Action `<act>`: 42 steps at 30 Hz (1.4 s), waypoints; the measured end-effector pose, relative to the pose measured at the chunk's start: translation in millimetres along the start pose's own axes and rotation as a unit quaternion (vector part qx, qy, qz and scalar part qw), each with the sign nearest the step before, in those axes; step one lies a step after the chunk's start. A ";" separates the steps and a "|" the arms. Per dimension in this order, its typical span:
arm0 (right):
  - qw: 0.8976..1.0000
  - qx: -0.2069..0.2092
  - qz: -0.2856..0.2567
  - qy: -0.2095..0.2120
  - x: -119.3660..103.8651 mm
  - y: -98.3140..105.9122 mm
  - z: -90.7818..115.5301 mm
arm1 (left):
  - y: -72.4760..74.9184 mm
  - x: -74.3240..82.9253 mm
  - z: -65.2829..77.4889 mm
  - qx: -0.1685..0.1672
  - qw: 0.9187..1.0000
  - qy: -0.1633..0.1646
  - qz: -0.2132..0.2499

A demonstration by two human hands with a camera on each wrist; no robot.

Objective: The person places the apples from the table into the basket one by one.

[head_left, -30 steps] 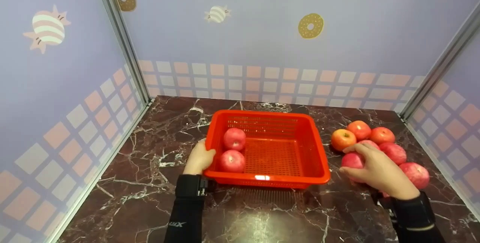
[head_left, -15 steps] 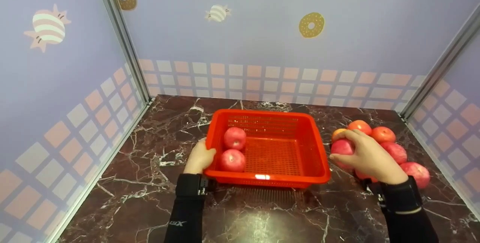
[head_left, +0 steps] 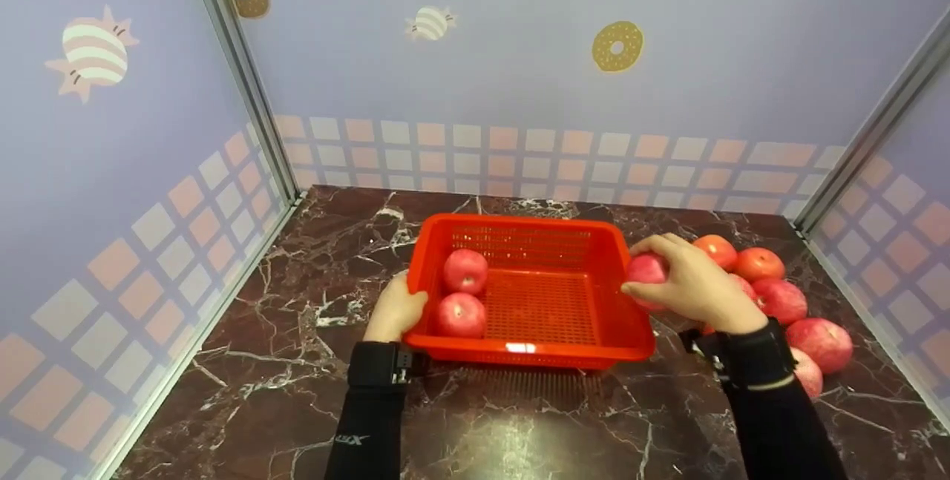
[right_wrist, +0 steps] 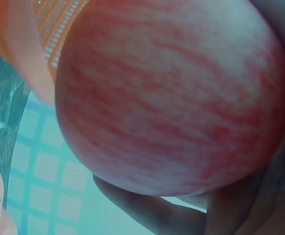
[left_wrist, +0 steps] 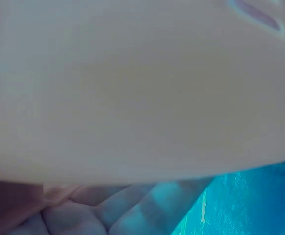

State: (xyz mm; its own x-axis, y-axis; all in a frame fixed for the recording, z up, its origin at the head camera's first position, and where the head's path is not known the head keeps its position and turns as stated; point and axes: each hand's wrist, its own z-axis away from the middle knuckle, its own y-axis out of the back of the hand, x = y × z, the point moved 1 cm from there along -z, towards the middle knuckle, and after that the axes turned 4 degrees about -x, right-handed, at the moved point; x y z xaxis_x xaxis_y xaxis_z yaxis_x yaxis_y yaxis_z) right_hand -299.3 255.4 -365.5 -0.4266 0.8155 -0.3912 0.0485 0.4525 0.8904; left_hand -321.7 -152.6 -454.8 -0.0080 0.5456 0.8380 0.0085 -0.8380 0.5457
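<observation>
We judge the step in hand to be the transfer of one apple into the basket. Our right grip is curled round a pink-red apple, thumb below and fingers over the top, at right of centre in the frame. There the apple overlaps the right rim of the red basket; we cannot tell whether they touch. Our left grip, left of centre, holds the basket's left rim, thumb over the edge. Two apples lie along the basket's left side, and more loose apples sit on the surface at the right of the frame. The next move, we think, calls for lifting clear of that rim, going left, then lowering gently onto the bare basket floor, without knocking the pair.
</observation>
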 end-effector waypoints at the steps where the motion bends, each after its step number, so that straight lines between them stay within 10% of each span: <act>1: 1.000 0.000 -0.005 0.003 -1.1 -1.5 -3.3 | 0.0 0.1 -0.1 0.000 1.000 -0.001 0.001; 42: 0.993 -0.088 -0.079 -0.003 -51.2 -83.3 -116.4 | -0.3 0.9 -0.6 -0.004 1.000 0.012 -0.002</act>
State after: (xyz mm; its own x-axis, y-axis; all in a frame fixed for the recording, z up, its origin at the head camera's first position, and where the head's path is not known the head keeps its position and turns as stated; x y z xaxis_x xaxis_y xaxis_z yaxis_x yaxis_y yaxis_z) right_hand -386.6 133.9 -392.6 -0.4106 0.7419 -0.5300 -0.1770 0.5054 0.8445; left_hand -322.3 -151.9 -454.2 -0.0323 0.5483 0.8357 0.0012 -0.8361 0.5486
